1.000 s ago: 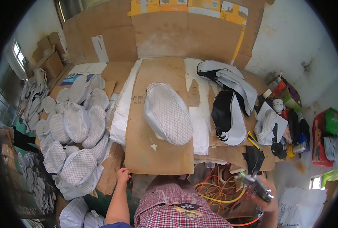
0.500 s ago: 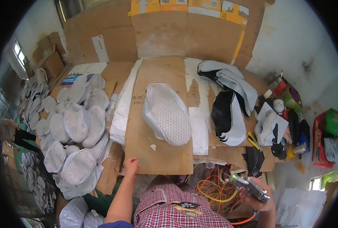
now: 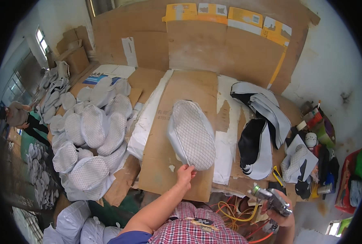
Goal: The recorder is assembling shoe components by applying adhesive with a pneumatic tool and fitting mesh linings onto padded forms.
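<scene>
A light grey quilted oval piece (image 3: 193,134) with a diamond stitch pattern lies lengthwise on the brown cardboard sheet (image 3: 158,171) in front of me. At its near end, the fingers of my left hand (image 3: 185,176) are pinched on the edge. My right hand (image 3: 281,211) is closed around a metal spray gun (image 3: 272,200), held low at the right, past the table's front edge. The gun's nozzle points up and left, and an orange hose (image 3: 263,239) runs from below it.
Similar quilted pieces (image 3: 93,126) are heaped at left. Black-and-grey curved strips (image 3: 256,148) lie right of the cardboard, near a yellow utility knife (image 3: 277,174) and assorted tools. Coiled hoses (image 3: 233,217) hang below the table. Another person (image 3: 20,118) stands far left.
My left hand has moved up and right from the cardboard's near left edge to the near end of the quilted piece. The view has shifted; the spray gun stays in my right hand.
</scene>
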A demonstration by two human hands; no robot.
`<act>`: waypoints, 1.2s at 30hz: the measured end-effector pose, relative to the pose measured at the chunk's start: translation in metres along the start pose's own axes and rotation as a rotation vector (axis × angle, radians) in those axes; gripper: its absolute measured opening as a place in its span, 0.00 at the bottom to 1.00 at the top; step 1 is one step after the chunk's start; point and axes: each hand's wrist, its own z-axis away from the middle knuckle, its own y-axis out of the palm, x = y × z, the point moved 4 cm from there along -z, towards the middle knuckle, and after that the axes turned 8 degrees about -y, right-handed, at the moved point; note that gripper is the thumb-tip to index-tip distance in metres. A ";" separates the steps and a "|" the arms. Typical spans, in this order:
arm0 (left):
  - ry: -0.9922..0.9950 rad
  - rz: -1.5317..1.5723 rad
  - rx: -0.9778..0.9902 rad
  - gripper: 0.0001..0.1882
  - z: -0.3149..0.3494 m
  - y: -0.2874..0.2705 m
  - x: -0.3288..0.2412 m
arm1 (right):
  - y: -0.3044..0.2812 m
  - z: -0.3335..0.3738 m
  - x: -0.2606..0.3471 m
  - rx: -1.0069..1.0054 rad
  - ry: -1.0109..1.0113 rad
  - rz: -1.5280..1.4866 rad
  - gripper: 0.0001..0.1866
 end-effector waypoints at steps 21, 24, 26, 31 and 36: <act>0.714 0.009 -0.405 0.12 0.086 -0.375 -0.359 | 0.082 -0.055 -0.028 0.034 -0.050 0.162 0.31; 0.656 0.026 -0.721 0.24 0.086 -0.461 -0.352 | 0.092 -0.059 -0.020 0.005 -0.105 0.121 0.30; 0.556 0.152 -0.836 0.23 0.071 -0.445 -0.329 | 0.094 -0.057 -0.013 -0.046 -0.082 0.119 0.30; 0.405 0.121 -0.595 0.12 -0.016 -0.376 -0.224 | 0.092 -0.060 0.008 -0.269 -0.127 0.149 0.29; 0.422 -0.629 -0.292 0.07 -0.048 -0.158 -0.129 | 0.075 -0.054 0.018 -0.166 -0.086 0.120 0.31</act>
